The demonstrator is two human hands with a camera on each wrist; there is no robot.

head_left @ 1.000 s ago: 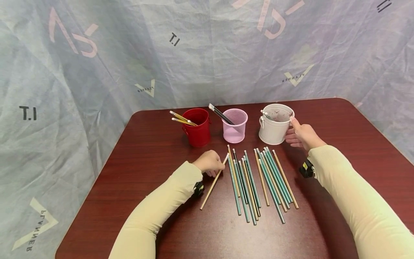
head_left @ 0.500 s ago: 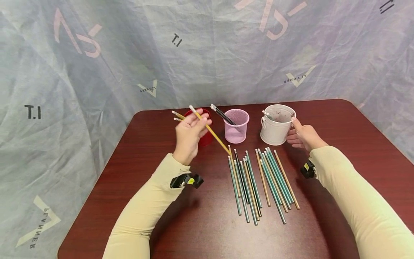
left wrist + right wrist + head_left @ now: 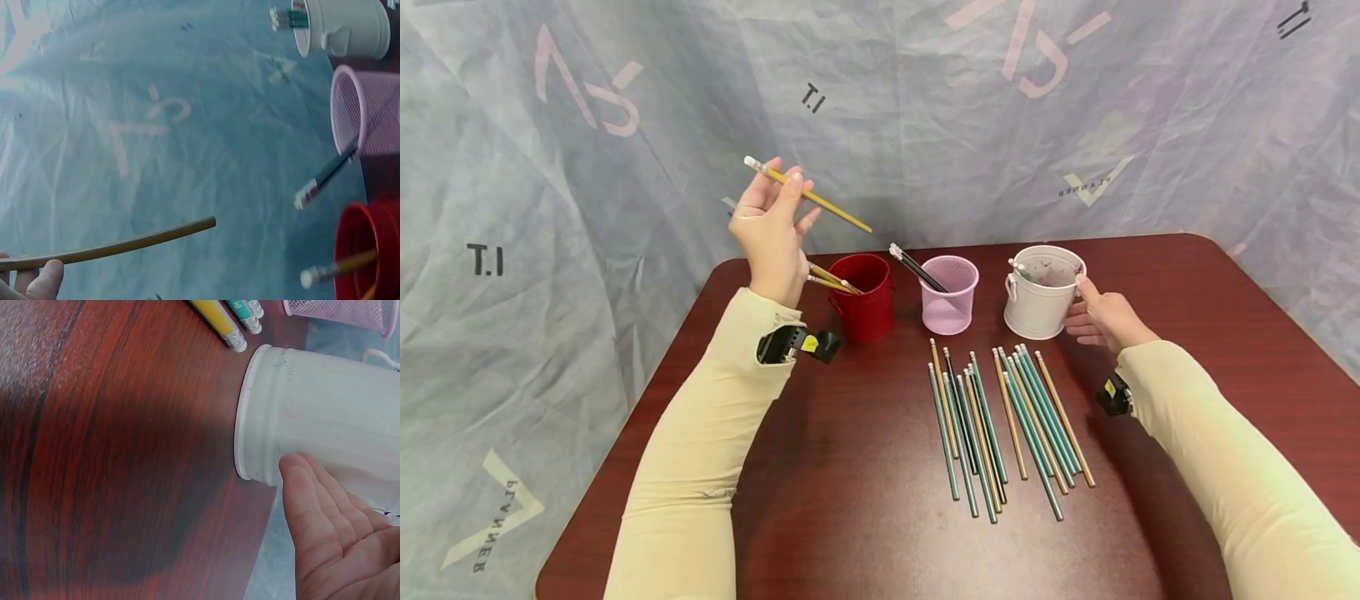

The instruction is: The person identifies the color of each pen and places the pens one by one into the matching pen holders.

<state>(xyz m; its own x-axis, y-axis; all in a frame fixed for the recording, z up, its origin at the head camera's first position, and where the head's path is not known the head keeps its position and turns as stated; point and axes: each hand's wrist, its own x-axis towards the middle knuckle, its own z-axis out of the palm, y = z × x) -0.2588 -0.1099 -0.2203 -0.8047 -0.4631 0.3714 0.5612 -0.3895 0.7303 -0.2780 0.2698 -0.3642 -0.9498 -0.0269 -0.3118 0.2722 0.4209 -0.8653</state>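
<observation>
Grey printed fabric (image 3: 662, 208) is hanging behind a red-brown worktop (image 3: 842, 517). Cream sleeves (image 3: 688, 475) are covering both arms; the left arm is reaching forward and upward, the right forward at a lower level. A white bucket (image 3: 1036, 312), a red bucket (image 3: 868, 321) and a pink mesh cup (image 3: 946, 317) are standing in one row, each holding some pencils, while two groups of loose pencils (image 3: 1041, 425) are lying on the near side. The right hand (image 3: 1101, 318) is touching the white bucket, thumb at the rim, its straight fingers (image 3: 306, 506) lying against the outer wall. Raised above the row, the left hand (image 3: 773, 233) is holding a yellow pencil (image 3: 835, 210) slantwise in the air, near the red bucket but touching no container. This pencil is probably handling as a light, stiff, slightly slippery rod, so a pinch near one end should be sufficing. Fingers and thumb of that hand are pinching it just below the white eraser (image 3: 750, 160).
</observation>
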